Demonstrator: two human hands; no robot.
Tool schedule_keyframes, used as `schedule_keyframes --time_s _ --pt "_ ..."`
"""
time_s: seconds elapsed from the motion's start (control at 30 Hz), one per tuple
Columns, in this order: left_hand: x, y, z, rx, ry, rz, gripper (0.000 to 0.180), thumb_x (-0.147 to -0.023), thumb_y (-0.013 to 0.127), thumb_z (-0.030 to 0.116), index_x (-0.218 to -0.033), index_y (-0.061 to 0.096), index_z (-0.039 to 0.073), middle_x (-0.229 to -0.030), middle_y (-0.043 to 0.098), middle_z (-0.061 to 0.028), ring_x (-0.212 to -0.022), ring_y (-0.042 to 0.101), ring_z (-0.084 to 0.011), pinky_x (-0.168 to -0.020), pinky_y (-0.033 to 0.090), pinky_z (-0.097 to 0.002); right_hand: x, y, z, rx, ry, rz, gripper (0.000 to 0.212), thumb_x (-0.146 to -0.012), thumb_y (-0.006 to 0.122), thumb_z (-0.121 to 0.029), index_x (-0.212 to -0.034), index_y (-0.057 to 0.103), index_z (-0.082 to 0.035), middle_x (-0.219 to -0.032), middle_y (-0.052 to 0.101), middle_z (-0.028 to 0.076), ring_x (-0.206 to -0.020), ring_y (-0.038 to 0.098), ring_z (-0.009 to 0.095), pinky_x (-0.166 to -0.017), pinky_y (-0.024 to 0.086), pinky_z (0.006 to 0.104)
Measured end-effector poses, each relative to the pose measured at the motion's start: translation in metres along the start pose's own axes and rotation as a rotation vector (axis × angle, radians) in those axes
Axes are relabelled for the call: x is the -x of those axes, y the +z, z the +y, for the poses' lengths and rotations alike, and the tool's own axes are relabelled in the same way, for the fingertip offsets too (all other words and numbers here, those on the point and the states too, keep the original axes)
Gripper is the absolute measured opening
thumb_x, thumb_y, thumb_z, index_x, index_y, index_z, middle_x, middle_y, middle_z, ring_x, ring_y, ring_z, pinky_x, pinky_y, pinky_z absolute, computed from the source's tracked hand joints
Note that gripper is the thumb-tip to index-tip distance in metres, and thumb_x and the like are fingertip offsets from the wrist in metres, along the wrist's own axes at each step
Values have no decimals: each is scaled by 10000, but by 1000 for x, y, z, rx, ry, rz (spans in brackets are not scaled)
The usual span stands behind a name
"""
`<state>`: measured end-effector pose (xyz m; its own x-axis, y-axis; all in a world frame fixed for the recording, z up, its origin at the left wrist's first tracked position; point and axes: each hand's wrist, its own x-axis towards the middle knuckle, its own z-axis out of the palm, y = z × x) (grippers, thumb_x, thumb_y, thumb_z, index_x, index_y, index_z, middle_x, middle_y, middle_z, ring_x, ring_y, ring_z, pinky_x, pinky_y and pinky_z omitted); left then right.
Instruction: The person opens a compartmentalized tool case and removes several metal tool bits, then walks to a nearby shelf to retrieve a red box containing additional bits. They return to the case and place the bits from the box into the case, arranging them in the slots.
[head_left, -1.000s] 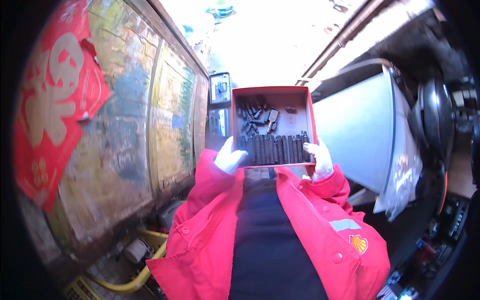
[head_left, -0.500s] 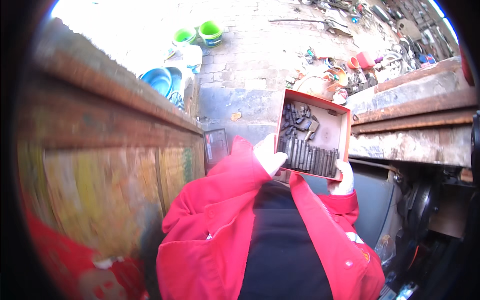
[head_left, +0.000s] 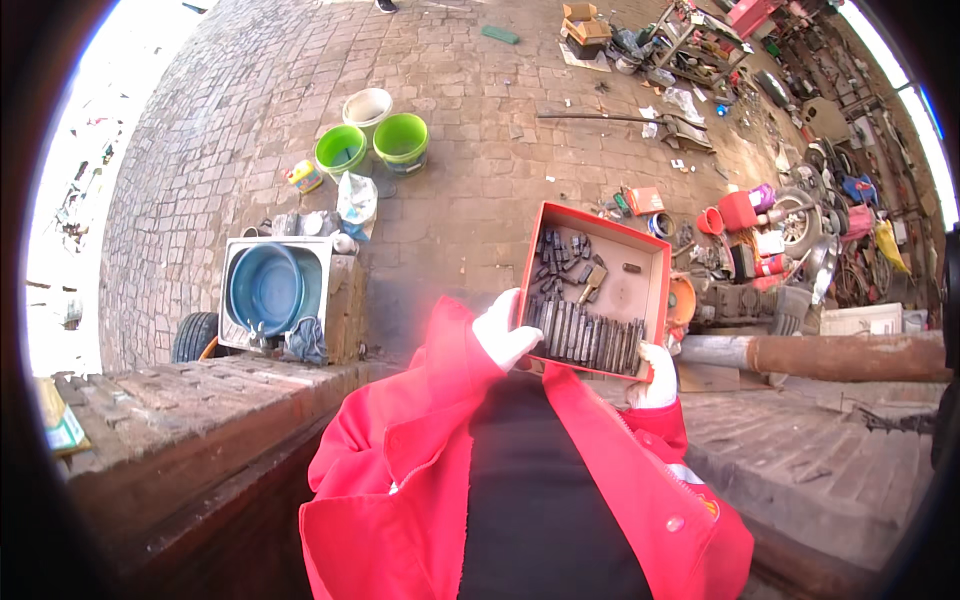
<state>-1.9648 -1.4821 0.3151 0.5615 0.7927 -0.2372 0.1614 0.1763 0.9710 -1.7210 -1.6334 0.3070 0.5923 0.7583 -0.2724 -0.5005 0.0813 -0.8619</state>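
Between my two white-gloved hands is a shallow red-rimmed box [head_left: 640,300], held out in front of my chest. Its inside is pale. A row of dark metal rods [head_left: 585,332] lines the side nearest me, and shorter dark metal pieces [head_left: 560,258] lie loose at the left. One larger greyish block [head_left: 593,280] rests near the middle. My left hand [head_left: 505,330] grips the box's near left corner, thumb over the rim. My right hand [head_left: 654,377] clasps the near right corner; the box hides some of its fingers.
At the left a blue basin [head_left: 268,288] sits in a metal sink [head_left: 236,330]. Beyond it stand green buckets [head_left: 402,140] and a white bucket [head_left: 367,103] on brick paving. A thick rusty pipe [head_left: 840,358] lies to the right, with a red container [head_left: 738,211] and car parts beyond.
I have moved forward past the doorway, so more of the yard shows. The box stays in both hands and sits slightly further left and lower in the picture.
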Motion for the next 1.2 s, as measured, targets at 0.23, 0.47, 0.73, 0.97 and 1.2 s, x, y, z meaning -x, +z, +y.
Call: schedule_keyframes --time_s 0.23,0.47,0.73,0.97,1.2 --pt "-188 -49 65 371 -22 50 734 -760 537 -43 -1471 353 -38 -1349 551 -129 -1225 541 -211 -1043 414 -320 -239 89 -42 455 -297 -331 447 -847 613 -18 -1291 574 10 -1358 540 214 -1174 583 271 -988 473 350" --pt "-397 -95 83 400 -91 -31 654 -781 532 -86 -1423 444 -2 -1095 611 -25 -824 529 -82 -730 426 -220 -425 140 -43 816 -676 -365 509 -812 656 -30 -1304 539 26 -1326 582 227 -1177 598 325 -975 485 380" --pt "-656 -130 115 312 -167 -349 687 -762 528 -112 -1431 421 -1 -1169 611 -46 -958 565 -120 -827 447 -250 -559 186 -46 1154 -772 -66 370 -767 716 -7 -1121 610 7 -1418 478 289 -1311 492 460 -1075 416 516" --pt "-844 -102 105 -148 -23 -520 736 -735 693 112 -1417 456 -28 -1199 640 -202 -1119 630 -274 -978 482 -348 -674 200 -27 550 -323 381 446 -690 826 -130 -1048 577 -39 -938 669 148 -1062 639 431 -1046 437 562" --pt "-1038 -91 130 -176 -28 -498 705 -752 691 79 -1408 459 -35 -1177 639 -179 -1059 632 -247 -931 498 -333 -859 199 -65 1190 -732 213 478 -713 834 -145 -1100 578 -27 -958 670 162 -988 656 387 -946 509 469"
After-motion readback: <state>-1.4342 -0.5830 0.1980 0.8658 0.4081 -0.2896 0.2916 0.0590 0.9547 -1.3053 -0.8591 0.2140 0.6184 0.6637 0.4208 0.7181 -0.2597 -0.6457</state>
